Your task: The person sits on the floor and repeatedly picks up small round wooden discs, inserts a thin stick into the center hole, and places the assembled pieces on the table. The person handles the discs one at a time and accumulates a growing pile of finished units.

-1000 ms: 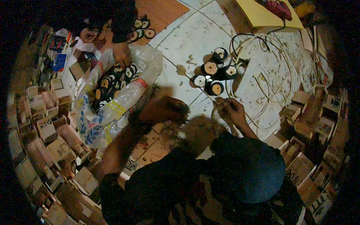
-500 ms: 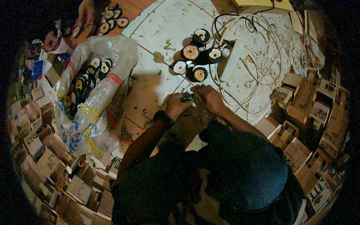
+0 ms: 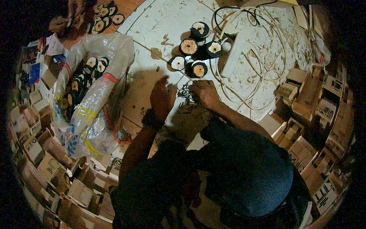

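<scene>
Several small, thin dark pieces, perhaps screws or nails, lie in a loose pile [image 3: 185, 94] on the white tiles between my two hands. My left hand [image 3: 161, 98] is raised at the pile's left, its fingers stretched out and holding nothing visible. On the other side, my right hand [image 3: 205, 94] has its fingers curled in at the pile's edge. What those fingers hold, if anything, is hidden. Just beyond my hands stands a cluster of black-sided cylinders with pale round ends and a centre hole; the nearest cylinder [image 3: 199, 69] has an orange-tan end.
A clear plastic bag [image 3: 95, 89] of similar cylinders stands at left. More cylinders [image 3: 103, 19] lie far left by another person's arm [image 3: 72, 17]. A white oblong block [image 3: 233, 57] and looped cable [image 3: 259, 76] lie right. Wooden boxes [image 3: 80, 192] line both sides.
My left hand has opened and drawn left, away from the dark pieces, uncovering their pile. My right hand stays beside it. The view has shifted slightly.
</scene>
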### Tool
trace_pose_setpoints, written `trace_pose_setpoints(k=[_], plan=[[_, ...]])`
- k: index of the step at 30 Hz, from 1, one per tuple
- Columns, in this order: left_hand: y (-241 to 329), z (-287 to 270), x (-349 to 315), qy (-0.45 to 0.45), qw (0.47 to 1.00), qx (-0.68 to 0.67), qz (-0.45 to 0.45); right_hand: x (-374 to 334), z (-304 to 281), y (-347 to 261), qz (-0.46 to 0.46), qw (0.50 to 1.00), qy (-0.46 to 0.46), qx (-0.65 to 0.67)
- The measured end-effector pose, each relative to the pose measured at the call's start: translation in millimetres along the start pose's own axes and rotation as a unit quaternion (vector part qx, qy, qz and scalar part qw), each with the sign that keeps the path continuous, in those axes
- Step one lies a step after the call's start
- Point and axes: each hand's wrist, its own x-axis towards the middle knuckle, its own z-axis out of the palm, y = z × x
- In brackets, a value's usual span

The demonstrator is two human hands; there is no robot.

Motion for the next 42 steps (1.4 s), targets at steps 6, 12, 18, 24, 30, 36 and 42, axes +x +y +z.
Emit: trace_pose_setpoints(k=[6, 12, 18, 24, 30, 36, 42], plan=[[12.9, -1.1, 53.2, 0.067, 0.996, 0.030, 0.049, -2.8, 10.1, 2.9, -0.036, 0.994, 0.102, 0.016], [1.3, 4.6, 56.6, 0.016, 0.999, -0.042, -0.001, 3.6, 11.0, -0.3, -0.061, 0.984, 0.164, 0.027], [-5.4, -19.0, 26.6, -0.039, 0.884, -0.406, -0.228, -3.7, -5.3, -0.5, -0.056, 0.993, 0.106, 0.017], [-19.6, -16.2, -24.6, -0.242, 0.969, -0.006, -0.045, 3.4, -32.8, -23.9, 0.029, 0.873, 0.048, 0.484], [-12.7, 34.8, -36.6, -0.027, 0.649, -0.634, -0.420, 20.3, -55.0, -39.7, 0.056, 0.845, 0.033, 0.530], [-9.5, 9.5, -30.5, -0.122, 0.551, -0.762, -0.317, 25.6, -57.7, -46.9, 0.035, 0.875, 0.042, 0.480], [-1.8, 2.2, -19.9, -0.097, 0.517, -0.800, -0.288, 27.7, -72.9, -49.3, 0.024, 0.886, 0.019, 0.463]])
